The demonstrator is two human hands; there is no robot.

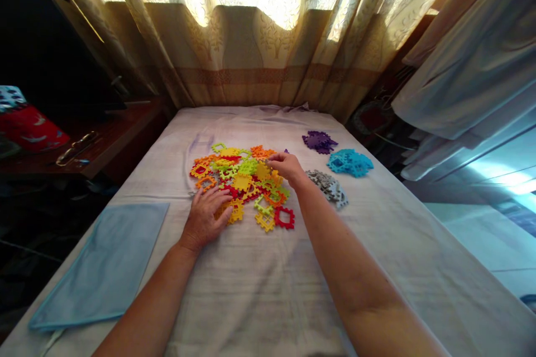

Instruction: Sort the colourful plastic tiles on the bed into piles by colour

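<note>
The right hand's grip [288, 167] is pinched together at colourful pieces [242, 182], contents unclear; left hand [206, 217] touches them, spread.

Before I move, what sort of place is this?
Likely a room in a home: patterned beige fabric curtains, a wrinkled white cloth, and a multicoloured pile of notched plastic toy-like pieces.

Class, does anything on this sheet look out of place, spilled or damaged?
One small thing: a bit of purple shows just beyond the right hand, beside the mixed-colour pile. It looks odd because the other purple pieces lie together farther to the right. No spill or damage is plain to see.
</note>
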